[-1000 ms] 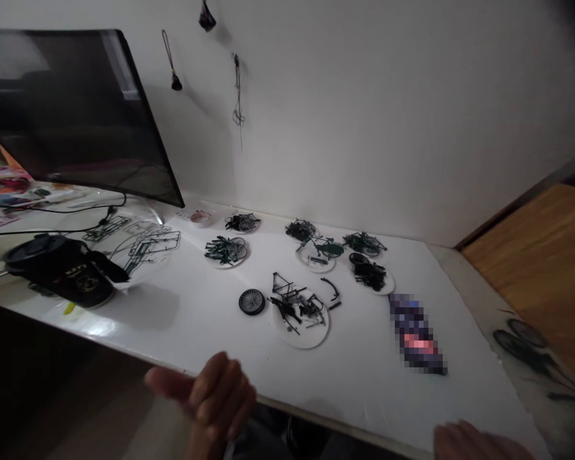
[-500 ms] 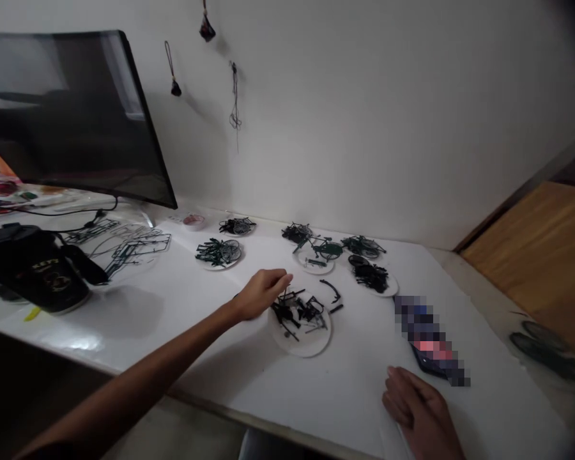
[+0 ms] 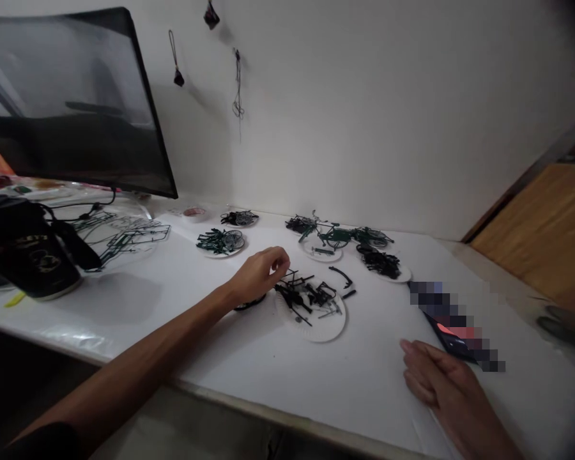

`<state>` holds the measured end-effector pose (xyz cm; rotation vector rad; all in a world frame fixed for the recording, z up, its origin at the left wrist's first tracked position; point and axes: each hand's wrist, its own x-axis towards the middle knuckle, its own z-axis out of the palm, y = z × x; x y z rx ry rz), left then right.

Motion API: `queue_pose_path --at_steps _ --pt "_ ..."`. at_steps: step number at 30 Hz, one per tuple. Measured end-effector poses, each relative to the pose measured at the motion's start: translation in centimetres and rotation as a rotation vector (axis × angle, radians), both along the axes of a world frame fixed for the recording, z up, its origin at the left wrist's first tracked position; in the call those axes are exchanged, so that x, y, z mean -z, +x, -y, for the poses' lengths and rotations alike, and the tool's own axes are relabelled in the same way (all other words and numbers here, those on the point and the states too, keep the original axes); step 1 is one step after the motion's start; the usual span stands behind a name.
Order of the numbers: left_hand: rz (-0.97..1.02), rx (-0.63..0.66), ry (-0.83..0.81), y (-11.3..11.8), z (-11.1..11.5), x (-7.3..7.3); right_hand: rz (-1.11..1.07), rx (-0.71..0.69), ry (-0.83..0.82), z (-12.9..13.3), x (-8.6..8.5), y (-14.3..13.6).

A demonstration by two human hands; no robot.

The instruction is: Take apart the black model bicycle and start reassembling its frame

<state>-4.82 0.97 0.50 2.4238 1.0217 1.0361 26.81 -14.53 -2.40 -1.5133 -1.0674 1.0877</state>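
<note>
My left hand (image 3: 261,273) is closed, thumb and fingertips pinched together, at the left rim of a white paper plate (image 3: 323,333). Whatever the pinch holds is too small or hidden to name. Thin black model parts (image 3: 306,297) lie heaped on that plate. Below the left wrist part of a round black piece (image 3: 249,304) shows. A curved black part (image 3: 341,276) and a short black stick (image 3: 349,294) rest just beyond the plate. My right hand (image 3: 441,377) is held closed over the table, its fingers curled; I cannot make out anything in them.
A dark green model bicycle (image 3: 334,237) stands among several plates of dark parts at the back. To the right lies a phone (image 3: 453,345), partly blurred out. At left are a black tumbler (image 3: 33,255), green sprue frames (image 3: 129,239) and a monitor (image 3: 76,108).
The view has shifted, so the plates sit farther right and slightly higher. The left hand stays by the plate, its fingers now more curled in a pinch. The right hand stays closed.
</note>
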Motion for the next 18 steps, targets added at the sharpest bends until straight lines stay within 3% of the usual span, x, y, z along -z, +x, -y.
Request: queue_pose_path --at_steps 6,12,18 --pt "-0.137 0.088 0.024 0.5 0.7 0.0 0.156 -0.16 -0.117 -2.2 -0.5 -0.2" --pt "-0.339 0.207 -0.033 -1.5 0.1 -0.6 0.266 -0.381 -0.292 -3.9 -2.1 -0.5" --pt "-0.356 0.228 -0.062 -2.6 -1.1 -0.3 0.372 -0.427 -0.287 -3.7 -2.1 -0.4"
